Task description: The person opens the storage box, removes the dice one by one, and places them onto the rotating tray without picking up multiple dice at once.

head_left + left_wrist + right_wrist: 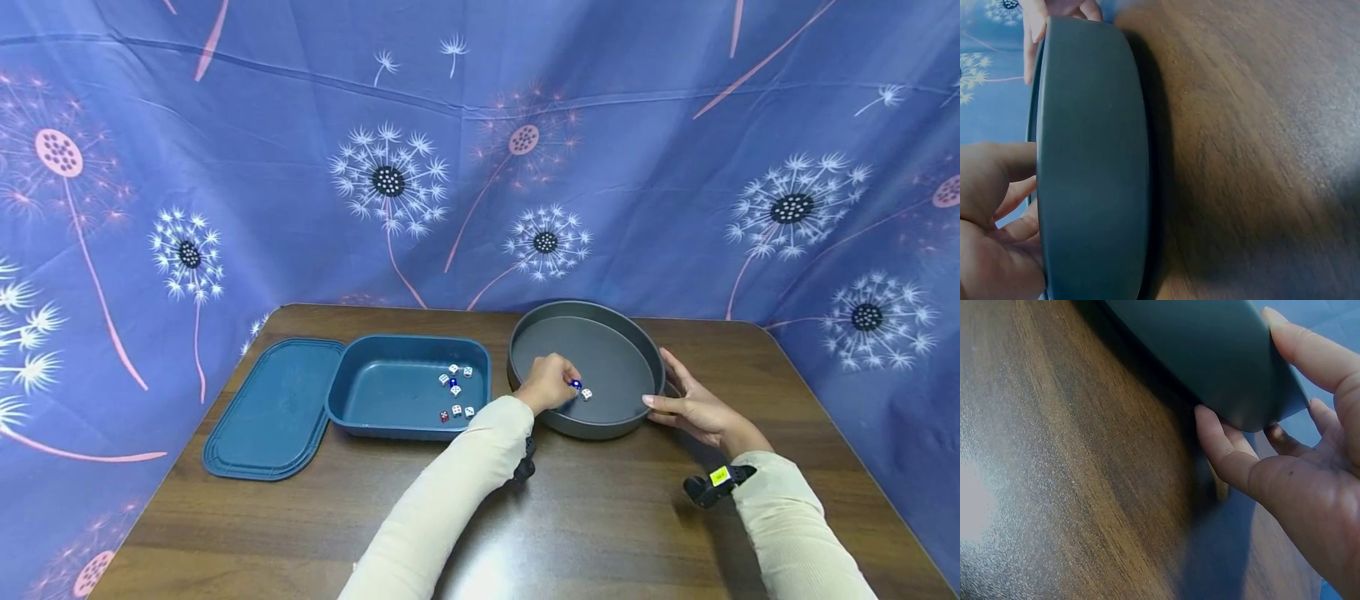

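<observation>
In the head view my left hand reaches over the near left rim of a round dark grey pan. Its fingertips pinch a blue die low inside the pan. Right beside that, a white die lies on the pan floor. The pan's wall hides those fingertips in the left wrist view. My right hand grips the pan's right side. In the right wrist view its thumb lies at the rim and other fingers reach to the bottom edge.
Left of the pan stands a teal rectangular box holding several white dice, a blue one and a red die. A teal lid lies beside it, at the wooden table's left. A patterned cloth hangs behind.
</observation>
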The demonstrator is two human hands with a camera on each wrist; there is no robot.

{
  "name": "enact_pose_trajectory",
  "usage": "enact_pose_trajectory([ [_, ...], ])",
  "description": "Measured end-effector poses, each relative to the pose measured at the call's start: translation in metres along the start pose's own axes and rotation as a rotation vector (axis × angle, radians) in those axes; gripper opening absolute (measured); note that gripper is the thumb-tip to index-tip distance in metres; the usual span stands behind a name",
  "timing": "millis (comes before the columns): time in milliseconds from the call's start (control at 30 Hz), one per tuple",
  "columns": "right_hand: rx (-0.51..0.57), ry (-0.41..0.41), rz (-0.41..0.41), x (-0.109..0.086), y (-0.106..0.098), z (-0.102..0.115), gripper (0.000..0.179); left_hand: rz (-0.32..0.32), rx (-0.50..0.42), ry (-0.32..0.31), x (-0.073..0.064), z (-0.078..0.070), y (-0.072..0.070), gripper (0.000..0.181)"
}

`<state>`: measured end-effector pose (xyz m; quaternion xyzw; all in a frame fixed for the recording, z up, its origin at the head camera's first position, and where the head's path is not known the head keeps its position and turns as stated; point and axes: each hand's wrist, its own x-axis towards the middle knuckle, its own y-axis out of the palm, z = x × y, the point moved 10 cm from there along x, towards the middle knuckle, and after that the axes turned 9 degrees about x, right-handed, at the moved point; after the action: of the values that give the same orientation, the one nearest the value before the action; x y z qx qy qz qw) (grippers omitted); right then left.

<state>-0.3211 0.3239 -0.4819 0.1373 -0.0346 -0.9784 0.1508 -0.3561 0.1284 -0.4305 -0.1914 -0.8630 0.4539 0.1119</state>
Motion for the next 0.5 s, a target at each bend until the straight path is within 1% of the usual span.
enact_pose_trajectory([
  [167,0.000,-0.003,-0.002,-0.0007,0.0013,0.0003,0.106,0.000,0.071,-0.004,0.0023,-0.0004,0.0036,0.014],
  [500,-0.008,0.002,-0.014,-0.0014,-0.0001,-0.0008,0.106,-0.016,0.126,0.008,0.0013,-0.0025,0.0065,0.017],
])
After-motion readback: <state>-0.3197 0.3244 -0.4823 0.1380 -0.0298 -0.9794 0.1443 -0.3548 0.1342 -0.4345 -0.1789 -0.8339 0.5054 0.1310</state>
